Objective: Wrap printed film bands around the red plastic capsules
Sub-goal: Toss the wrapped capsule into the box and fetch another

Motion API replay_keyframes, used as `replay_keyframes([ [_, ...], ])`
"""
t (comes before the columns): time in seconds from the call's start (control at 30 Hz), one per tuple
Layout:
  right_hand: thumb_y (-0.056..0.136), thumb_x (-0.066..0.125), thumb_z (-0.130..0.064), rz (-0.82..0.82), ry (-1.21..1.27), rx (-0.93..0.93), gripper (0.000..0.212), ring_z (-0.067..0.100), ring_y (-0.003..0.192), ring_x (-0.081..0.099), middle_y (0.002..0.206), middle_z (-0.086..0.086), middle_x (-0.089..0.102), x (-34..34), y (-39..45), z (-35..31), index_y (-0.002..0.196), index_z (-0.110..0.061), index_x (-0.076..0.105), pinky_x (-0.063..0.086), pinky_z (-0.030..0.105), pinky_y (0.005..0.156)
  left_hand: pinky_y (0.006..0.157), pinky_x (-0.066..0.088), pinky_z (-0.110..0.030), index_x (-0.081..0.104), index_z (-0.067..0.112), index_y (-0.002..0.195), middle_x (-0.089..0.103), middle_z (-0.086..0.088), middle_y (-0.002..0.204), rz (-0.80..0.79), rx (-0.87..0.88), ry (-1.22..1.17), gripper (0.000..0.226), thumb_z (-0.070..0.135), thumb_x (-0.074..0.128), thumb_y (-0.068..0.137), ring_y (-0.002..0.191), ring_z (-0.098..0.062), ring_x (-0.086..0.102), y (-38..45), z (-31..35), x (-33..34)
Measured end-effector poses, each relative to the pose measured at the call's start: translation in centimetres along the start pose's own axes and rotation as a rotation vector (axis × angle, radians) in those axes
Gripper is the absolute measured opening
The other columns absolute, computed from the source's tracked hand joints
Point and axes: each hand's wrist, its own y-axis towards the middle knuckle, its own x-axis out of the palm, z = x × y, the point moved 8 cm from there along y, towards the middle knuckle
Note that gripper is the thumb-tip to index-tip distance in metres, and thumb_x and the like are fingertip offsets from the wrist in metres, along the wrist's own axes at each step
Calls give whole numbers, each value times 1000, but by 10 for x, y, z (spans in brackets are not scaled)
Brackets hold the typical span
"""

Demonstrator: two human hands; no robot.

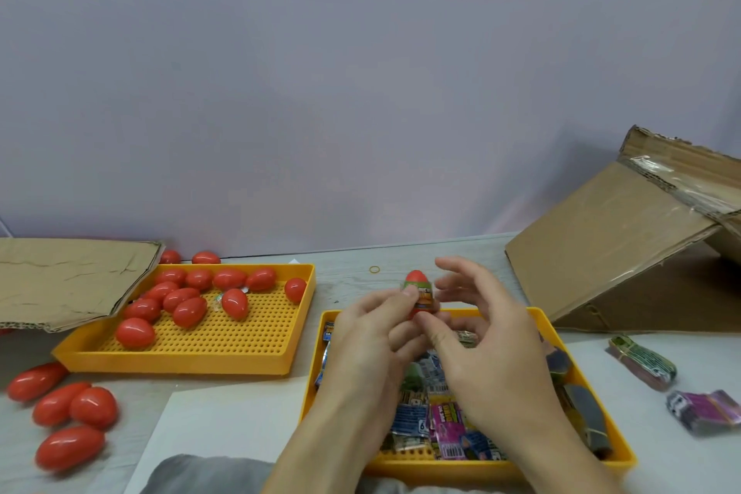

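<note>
Capsule [418, 295], banded, pinched upright by left-hand fingers [395, 299]; right-hand fingers [461, 281] spread beside it.

capsules [188, 303]: glossy red
held capsule [416, 278]: red, green-orange printed band [421, 293]
trays [192, 357]: yellow-orange, perforated grid floor
loose film bands [445, 429]: blue, pink, green prints
cardboard [601, 253]: plain brown
wall [280, 92]: pale lilac

An upright red capsule [417, 295] wears a printed film band [422, 293] around its middle.
</note>
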Motion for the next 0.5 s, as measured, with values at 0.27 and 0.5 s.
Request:
replay_keyframes([
  [0.27,86,68,-34,56,-381,-16,26,-6,96,57,97,-25,58,-2,-3,-5,106,-45,56,48,8,80,60,59,-27,68,-1,90,76,-16,86,55,25,196,35,30,74,76,79,-28,75,1,0,-6],
  [0.5,99,56,-19,34,363,725,25,16,68,70,73,11,75,-13,-3,52,87,-4,71,60,30,69,65,60,-38,67,10,102,77,-4,90,175,96,283,21,27,56,97,78,-27,75,9,22,-28],
])
